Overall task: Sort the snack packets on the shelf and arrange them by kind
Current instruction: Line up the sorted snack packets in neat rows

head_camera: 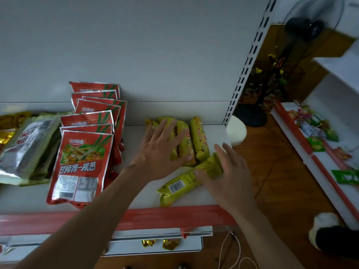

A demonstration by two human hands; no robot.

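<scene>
On the white shelf [136,191], several yellow snack packets [201,140] lie side by side near the right end. My left hand [161,150] lies flat on top of them with fingers spread. One more yellow packet [180,186] lies slanted in front of the group. My right hand [227,171] touches its upper end with fingers straight. A stack of several red packets [81,164] stands overlapped at centre left. Green and silver packets [29,148] are piled at the far left.
The shelf has a red front strip [174,216] and a slotted white upright [244,74] at its right end. A second shelf with mixed packets [318,133] stands at the right. A black fan stand [250,113] is on the wooden floor behind.
</scene>
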